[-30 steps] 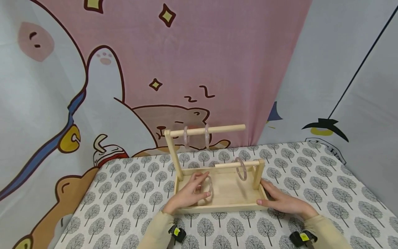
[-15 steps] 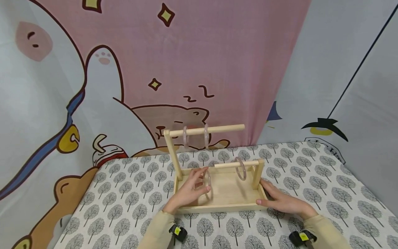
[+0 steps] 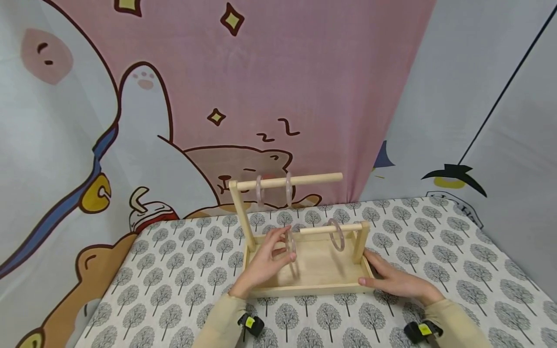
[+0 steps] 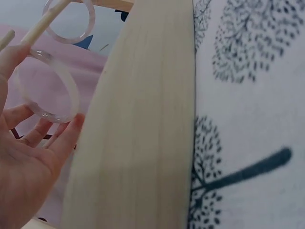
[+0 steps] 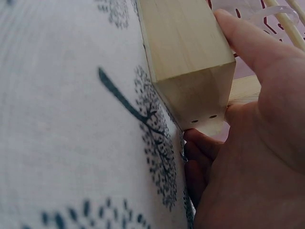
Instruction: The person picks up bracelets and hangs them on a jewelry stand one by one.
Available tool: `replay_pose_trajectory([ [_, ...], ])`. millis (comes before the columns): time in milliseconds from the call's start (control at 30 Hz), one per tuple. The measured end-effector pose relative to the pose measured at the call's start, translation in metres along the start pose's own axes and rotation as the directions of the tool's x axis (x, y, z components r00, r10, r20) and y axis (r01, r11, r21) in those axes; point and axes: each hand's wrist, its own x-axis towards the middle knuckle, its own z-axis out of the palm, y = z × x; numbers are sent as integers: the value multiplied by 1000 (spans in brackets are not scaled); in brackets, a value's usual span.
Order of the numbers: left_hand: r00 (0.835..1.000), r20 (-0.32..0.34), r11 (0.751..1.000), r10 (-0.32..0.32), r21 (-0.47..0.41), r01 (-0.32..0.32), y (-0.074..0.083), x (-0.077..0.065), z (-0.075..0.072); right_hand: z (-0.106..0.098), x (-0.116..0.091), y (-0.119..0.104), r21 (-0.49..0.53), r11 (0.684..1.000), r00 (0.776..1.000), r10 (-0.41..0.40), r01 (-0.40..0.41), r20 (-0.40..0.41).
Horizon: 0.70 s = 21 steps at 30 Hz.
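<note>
A pale, translucent bangle (image 4: 50, 116) is pinched between the thumb and fingertips of my left hand (image 3: 260, 268), upright over the tray's left half. It stands close to the free end of the lower bar (image 3: 317, 230) of a wooden bangle stand (image 3: 304, 291). On that bar hangs another bangle (image 3: 341, 241). Two more, a left bangle (image 3: 259, 199) and a right bangle (image 3: 289, 197), hang from the upper bar (image 3: 319, 179). My right hand (image 3: 398, 281) grips the tray's front right corner, thumb on the rim and fingers along the outer side.
A tall post (image 3: 242, 215) at the left carries the upper bar, and a short post (image 3: 362, 244) at the right carries the lower one. The tablecloth (image 3: 187, 290) has a tree print. Behind the table hangs a cartoon-print curtain (image 3: 339, 96).
My left hand has raised the bangle from low in the tray up toward the lower bar's free end. The right hand stays at the tray's corner.
</note>
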Motion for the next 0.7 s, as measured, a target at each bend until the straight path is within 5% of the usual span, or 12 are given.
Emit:
replay_pose_trajectory([
  [700,994,-88,996,63,-62,-68,15,12,11,0,1,1,-15,999,999,-33,33,-7],
])
